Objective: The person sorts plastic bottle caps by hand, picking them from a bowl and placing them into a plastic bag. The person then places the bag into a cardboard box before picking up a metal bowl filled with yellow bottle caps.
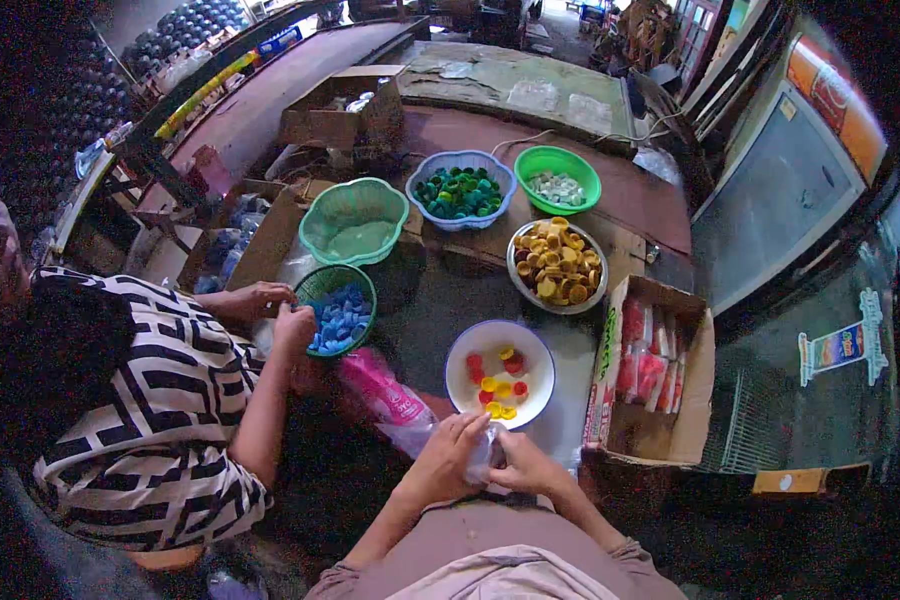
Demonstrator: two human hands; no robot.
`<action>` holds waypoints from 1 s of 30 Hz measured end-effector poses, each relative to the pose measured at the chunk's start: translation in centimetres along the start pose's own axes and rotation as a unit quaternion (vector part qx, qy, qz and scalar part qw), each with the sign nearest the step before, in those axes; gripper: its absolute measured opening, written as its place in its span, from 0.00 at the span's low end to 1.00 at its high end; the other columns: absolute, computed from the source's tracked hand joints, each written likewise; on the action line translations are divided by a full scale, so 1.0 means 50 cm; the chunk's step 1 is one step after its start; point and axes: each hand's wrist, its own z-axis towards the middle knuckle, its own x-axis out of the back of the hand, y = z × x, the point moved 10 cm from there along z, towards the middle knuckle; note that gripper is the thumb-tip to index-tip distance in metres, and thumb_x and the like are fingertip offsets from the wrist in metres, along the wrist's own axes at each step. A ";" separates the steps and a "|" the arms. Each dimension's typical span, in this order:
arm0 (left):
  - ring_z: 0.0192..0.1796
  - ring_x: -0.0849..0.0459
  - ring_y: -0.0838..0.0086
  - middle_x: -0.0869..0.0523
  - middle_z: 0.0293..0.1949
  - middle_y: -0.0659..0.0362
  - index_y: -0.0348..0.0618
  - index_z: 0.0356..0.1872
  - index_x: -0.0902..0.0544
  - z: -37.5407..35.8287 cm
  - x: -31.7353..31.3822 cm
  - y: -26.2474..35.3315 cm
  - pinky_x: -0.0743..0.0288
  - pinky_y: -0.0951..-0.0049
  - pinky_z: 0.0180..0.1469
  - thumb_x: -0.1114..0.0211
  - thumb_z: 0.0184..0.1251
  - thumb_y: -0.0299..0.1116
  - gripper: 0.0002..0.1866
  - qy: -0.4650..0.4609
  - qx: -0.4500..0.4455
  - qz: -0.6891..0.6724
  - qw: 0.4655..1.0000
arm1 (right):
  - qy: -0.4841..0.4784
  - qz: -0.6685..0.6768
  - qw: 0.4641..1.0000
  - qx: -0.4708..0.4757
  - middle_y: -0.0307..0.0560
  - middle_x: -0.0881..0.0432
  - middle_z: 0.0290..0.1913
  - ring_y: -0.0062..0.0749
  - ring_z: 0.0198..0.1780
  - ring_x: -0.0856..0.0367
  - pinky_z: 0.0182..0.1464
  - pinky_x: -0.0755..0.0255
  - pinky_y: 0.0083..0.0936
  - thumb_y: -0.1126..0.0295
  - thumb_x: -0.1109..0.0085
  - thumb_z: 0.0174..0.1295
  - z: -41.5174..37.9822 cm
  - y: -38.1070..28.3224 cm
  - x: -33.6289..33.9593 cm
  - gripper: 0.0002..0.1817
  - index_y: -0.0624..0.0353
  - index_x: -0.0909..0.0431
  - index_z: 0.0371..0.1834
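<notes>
Close to my body, my left hand (442,458) and my right hand (526,466) pinch a small clear plastic bag (483,458) between them. Both hands have their fingers closed on its film. Just beyond them is a white bowl with a blue rim (458,392), with several red and yellow caps (503,386) in it. A pink printed plastic pack (382,392) lies to the left of my left hand, its clear end reaching near my wrist. What is inside the small bag, if anything, I cannot make out.
On the left, a co-worker (150,390) holds both hands by a dark green basket (372,318) of blue pieces. Farther back stand a pale green basin (315,225), a blue basin (420,210), a green basin (588,180) and a metal bowl (515,285). A cardboard box (698,400) holds red packets.
</notes>
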 end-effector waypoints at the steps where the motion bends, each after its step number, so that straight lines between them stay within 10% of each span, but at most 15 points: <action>1: 0.56 0.35 0.54 0.33 0.52 0.45 0.39 0.58 0.42 -0.002 0.001 -0.004 0.41 0.59 0.58 0.29 0.31 0.34 0.46 0.010 0.006 -0.032 0.999 | 0.001 -0.010 1.000 0.022 0.57 0.21 0.30 0.39 0.31 0.20 0.33 0.27 0.30 0.67 0.38 0.45 0.001 -0.005 0.000 0.25 0.70 0.34 0.44; 7: 0.52 0.32 0.54 0.30 0.49 0.46 0.38 0.56 0.40 -0.039 0.021 -0.041 0.38 0.61 0.56 0.30 0.29 0.32 0.44 0.061 0.057 -0.047 0.995 | 0.108 0.072 0.991 -0.021 0.49 0.20 0.34 0.30 0.34 0.20 0.36 0.27 0.25 0.66 0.41 0.51 0.014 0.060 0.078 0.14 0.61 0.25 0.39; 11: 0.53 0.31 0.54 0.31 0.48 0.46 0.38 0.56 0.39 -0.061 0.042 -0.071 0.38 0.61 0.56 0.26 0.28 0.39 0.46 0.110 0.079 -0.031 0.990 | 0.226 -0.222 0.948 -0.027 0.50 0.22 0.36 0.37 0.36 0.21 0.36 0.26 0.29 0.73 0.41 0.43 0.074 0.241 0.142 0.14 0.60 0.25 0.36; 18: 0.54 0.32 0.54 0.31 0.49 0.45 0.37 0.55 0.39 -0.065 0.059 -0.077 0.39 0.60 0.57 0.25 0.28 0.42 0.48 0.120 0.106 -0.024 0.987 | 0.118 -0.411 0.902 -0.062 0.52 0.26 0.31 0.47 0.33 0.24 0.35 0.29 0.37 0.71 0.42 0.41 0.149 0.351 0.076 0.12 0.62 0.27 0.31; 23: 0.54 0.32 0.55 0.31 0.50 0.46 0.38 0.56 0.40 -0.068 0.055 -0.085 0.38 0.61 0.57 0.25 0.28 0.42 0.48 0.121 0.116 -0.015 0.986 | 0.063 -0.300 0.951 -0.049 0.51 0.23 0.32 0.41 0.34 0.22 0.38 0.26 0.32 0.75 0.40 0.40 0.159 0.347 0.093 0.16 0.63 0.26 0.36; 30: 0.52 0.31 0.55 0.30 0.48 0.47 0.37 0.55 0.38 -0.034 0.052 -0.084 0.37 0.60 0.54 0.27 0.32 0.39 0.44 0.123 0.102 -0.047 0.986 | 0.192 0.203 0.958 -0.070 0.47 0.21 0.38 0.29 0.42 0.21 0.45 0.25 0.24 0.74 0.31 0.39 0.096 0.289 0.147 0.22 0.61 0.25 0.41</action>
